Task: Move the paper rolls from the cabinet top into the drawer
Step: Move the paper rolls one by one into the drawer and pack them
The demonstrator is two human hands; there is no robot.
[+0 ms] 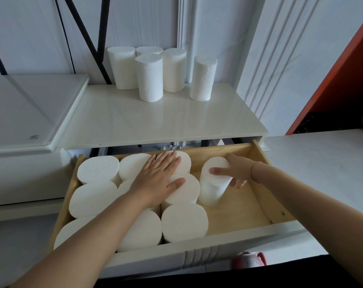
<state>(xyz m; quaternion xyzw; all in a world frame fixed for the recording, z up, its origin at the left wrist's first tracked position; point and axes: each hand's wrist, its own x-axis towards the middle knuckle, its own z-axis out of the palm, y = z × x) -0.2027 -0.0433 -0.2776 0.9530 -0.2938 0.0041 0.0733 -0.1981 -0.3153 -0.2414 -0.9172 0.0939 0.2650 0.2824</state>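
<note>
Several white paper rolls (pixel 150 80) stand upright at the back of the cream cabinet top (pixel 155 121). Below it the wooden drawer (pixel 249 204) is pulled out, and its left half is packed with several upright rolls (pixel 183 221). My left hand (pixel 155 179) lies flat, fingers straight, on the tops of the packed rolls near the drawer's middle. My right hand (pixel 234 171) grips one roll (pixel 214 183) by its upper end, thumb on the near side; the roll stands slightly tilted just right of the packed rolls.
The drawer's right half shows bare wood. A white appliance lid (pixel 31 113) sits left of the cabinet top. A white surface (pixel 322 163) lies to the right, beside an orange panel (pixel 332 80). A pink shoe (pixel 251 259) shows below the drawer front.
</note>
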